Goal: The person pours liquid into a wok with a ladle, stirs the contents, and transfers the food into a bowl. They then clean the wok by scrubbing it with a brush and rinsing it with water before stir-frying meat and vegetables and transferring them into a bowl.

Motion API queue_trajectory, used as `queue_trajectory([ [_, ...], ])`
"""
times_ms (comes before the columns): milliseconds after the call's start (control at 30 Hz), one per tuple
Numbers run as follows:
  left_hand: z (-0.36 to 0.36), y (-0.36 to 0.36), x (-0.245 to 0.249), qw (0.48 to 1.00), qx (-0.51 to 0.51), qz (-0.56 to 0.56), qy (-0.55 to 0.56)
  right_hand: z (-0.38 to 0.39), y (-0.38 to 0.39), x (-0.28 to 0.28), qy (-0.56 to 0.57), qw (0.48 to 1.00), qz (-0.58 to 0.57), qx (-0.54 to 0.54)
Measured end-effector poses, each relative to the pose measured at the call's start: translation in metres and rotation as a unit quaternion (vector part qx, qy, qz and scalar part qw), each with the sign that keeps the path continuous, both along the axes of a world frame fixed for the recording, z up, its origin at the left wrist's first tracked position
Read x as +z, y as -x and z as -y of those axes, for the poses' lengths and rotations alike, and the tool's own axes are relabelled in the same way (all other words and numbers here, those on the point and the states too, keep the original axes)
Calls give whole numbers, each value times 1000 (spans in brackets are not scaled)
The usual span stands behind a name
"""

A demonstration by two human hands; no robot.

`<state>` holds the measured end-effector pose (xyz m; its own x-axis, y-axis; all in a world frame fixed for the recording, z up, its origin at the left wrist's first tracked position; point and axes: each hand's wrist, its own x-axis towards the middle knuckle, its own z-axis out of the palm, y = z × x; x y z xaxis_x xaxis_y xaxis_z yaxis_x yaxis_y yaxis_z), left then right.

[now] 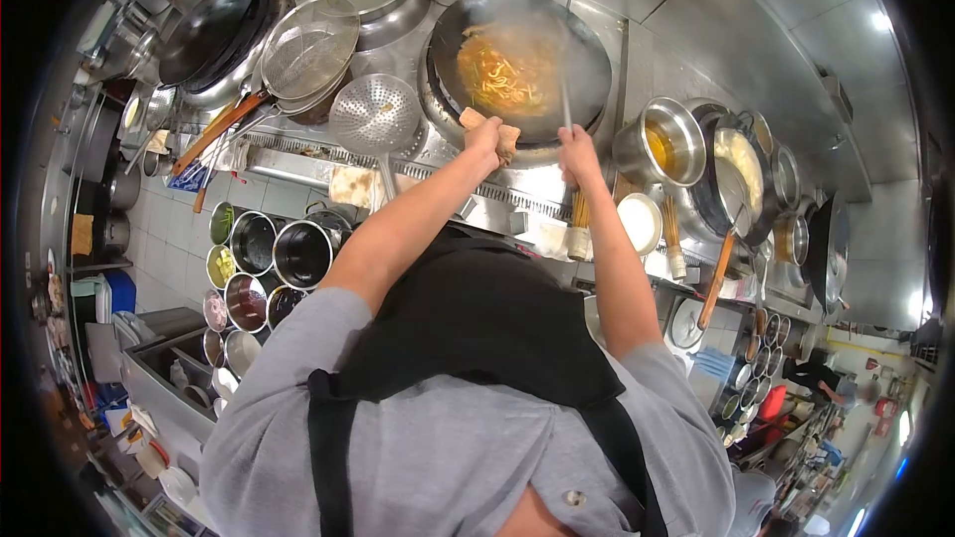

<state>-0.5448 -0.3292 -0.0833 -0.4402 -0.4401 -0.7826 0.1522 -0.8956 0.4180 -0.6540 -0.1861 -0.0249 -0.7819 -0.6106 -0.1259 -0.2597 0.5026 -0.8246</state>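
Observation:
A large dark wok (587, 80) sits on the stove at the top centre, with steaming noodles (512, 80) in orange-brown sauce in it. At the wok's near edge, my left hand (483, 139) is closed on a folded tan cloth (505, 135). My right hand (578, 155) is wrapped round the handle of a metal utensil (566, 99), which reaches up into the wok; its far end is lost in steam. Left of my left hand, a perforated skimmer (374, 113) lies on the stove top.
Wire strainers (309, 48) and another wok (214, 35) stand at the left. A steel pot (659, 142) of yellow liquid is right of my right hand, near bamboo brushes (672, 235) and a white bowl (640, 223). Ingredient pots (302, 254) stand lower left. A person (818, 378) is far right.

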Motion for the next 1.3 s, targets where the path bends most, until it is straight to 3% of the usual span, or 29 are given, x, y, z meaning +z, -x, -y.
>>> queue_trajectory([
  [67, 0, -3, -5, 1000, -8, 8, 7, 9, -9, 2, -11, 986, 163, 30],
  [133, 10, -16, -26, 986, -109, -121, 12, 4, -18, 7, -28, 985, 158, 68],
  [200, 9, -49, -8, 981, -125, -149, 11, -9, -21, 4, -65, 992, 40, 102],
  [233, 11, -70, 2, 966, -162, -196, -51, -18, -22, -3, -61, 992, 40, 104],
  [267, 10, -92, 10, 943, -197, -241, -115, -31, -23, -16, -54, 983, -140, 110],
  [300, 6, -113, 20, 944, -195, -239, -118, -48, -24, -24, -48, 942, -313, 112],
  [367, -3, -151, 32, 958, -150, -218, -113, -83, -32, 12, 37, 955, -252, 151],
  [400, -4, -165, 25, 958, -150, -216, -115, -95, -47, 67, -40, 987, -72, 140],
  [433, -5, -179, 15, 957, -168, -217, -92, -105, -62, 114, -114, 980, 111, 123],
  [533, -8, -176, 20, 962, -183, -197, -35, -123, -80, 138, -180, 957, 186, 132],
  [600, -5, -150, 28, 973, -120, -194, -23, -113, -85, 107, -216, 953, 145, 157],
  [667, 3, -116, 26, 966, -152, -206, 33, -97, -78, 50, -197, 956, -121, 184],
  [733, 5, -67, 11, 967, -136, -212, 40, -73, -59, 19, -202, 959, -131, 147],
  [767, 10, -47, -9, 968, -144, -205, -13, -62, -56, 21, -204, 960, -129, 143],
  [833, 7, -12, -18, 992, -82, -95, 11, -46, -52, 38, -284, 941, -135, 127],
  [933, 0, -3, -7, 998, -20, -41, 32, -86, -49, 63, -228, 947, -195, 111],
  [1000, -6, -4, 4, 999, 18, -24, 40, -133, -41, 96, -160, 956, -179, 169],
  [1100, 10, 7, -3, 1000, -6, -8, -15, -166, -48, 145, -213, 948, -128, 201],
  [1133, 13, 10, -21, 1000, -6, -8, -16, -159, -52, 140, -213, 948, -127, 201],
  [1200, 15, 11, -34, 999, -29, -10, -22, -141, -59, 114, -326, 921, -156, 144],
  [1233, 17, 11, -35, 999, -35, -10, -22, -147, -40, 61, -255, 924, -241, 153],
  [1267, 19, 10, -37, 998, -44, -30, -30, -141, -34, 54, -256, 925, -240, 147],
  [1300, 19, 7, -36, 997, -50, -50, -39, -129, -33, 50, -176, 978, -46, 104],
])
